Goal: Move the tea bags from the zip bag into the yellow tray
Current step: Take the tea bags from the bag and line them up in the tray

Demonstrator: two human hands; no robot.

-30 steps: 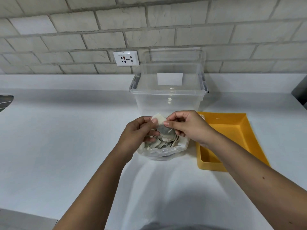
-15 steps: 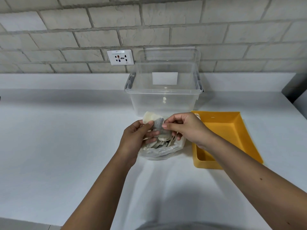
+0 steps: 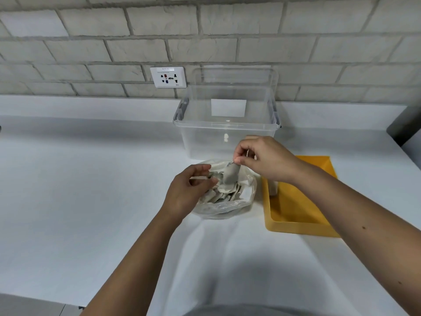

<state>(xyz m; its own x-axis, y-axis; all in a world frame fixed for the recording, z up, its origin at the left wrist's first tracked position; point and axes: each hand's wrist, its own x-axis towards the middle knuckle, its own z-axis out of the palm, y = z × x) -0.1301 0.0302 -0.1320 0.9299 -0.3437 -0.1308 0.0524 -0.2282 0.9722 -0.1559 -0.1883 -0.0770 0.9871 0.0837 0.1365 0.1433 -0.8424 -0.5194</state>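
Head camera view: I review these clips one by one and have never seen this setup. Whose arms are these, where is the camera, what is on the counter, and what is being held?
There is no machine here. A person wears a wide-angle camera on the head, looking forward and down, so the two bare arms entering from below are the wearer's own.

On the white counter lies an open clear zip bag full of tea bags. To its right sits a yellow tray; behind stands a clear plastic bin, with a wall socket on the brick wall.

The right hand pinches one tea bag by its top, lifted just above the pile. The left hand is at the bag's left edge, fingers loosely curled; what it grips, if anything, is unclear.
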